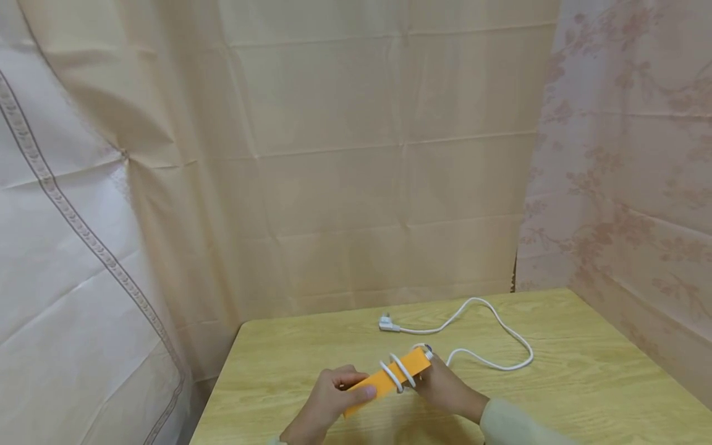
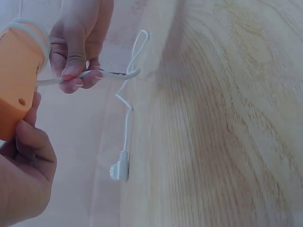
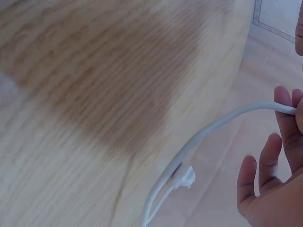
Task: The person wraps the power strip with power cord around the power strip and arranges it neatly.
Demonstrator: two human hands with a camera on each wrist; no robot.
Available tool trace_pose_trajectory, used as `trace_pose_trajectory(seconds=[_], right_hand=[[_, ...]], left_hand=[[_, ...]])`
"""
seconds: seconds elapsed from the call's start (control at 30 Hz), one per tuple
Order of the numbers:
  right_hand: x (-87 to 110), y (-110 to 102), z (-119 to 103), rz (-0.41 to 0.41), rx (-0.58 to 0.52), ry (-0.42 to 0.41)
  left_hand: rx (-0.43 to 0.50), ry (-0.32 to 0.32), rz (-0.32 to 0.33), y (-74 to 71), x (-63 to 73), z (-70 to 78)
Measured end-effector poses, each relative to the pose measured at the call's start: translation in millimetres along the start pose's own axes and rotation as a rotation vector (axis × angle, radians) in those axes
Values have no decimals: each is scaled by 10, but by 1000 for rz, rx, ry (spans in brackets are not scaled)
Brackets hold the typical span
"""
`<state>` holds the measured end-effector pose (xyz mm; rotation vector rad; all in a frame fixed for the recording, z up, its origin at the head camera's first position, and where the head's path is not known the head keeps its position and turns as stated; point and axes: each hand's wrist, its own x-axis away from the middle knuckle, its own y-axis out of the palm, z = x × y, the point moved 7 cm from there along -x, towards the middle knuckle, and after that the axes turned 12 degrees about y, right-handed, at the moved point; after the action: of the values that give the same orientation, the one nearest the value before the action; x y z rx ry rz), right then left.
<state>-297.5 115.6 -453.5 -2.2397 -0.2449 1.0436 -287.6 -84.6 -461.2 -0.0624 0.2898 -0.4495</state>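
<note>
An orange power strip is held above the table, tilted, with loops of its white cord wound round its middle. My left hand grips the near end, thumb lying along the top face. At the far end, my right hand is partly hidden behind the strip. The left wrist view shows thumb and fingers of that right hand pinching the cord close to the strip. From there the cord drops to the tabletop and curves round to a white plug behind the strip.
The wood-grain table fills the lower part of the head view. A beige curtain hangs behind it, with a floral sheet on the right and a white cloth on the left.
</note>
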Motion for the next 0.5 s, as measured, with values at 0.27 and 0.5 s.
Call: trace_pose_trajectory(seconds=[0.27, 0.5], right_hand=[[-33, 136, 58, -191, -189, 179], [-49, 113, -5, -143, -137, 199]], left_hand=[[-49, -30, 71, -61, -9, -58], [-145, 6, 48, -99, 18, -49]])
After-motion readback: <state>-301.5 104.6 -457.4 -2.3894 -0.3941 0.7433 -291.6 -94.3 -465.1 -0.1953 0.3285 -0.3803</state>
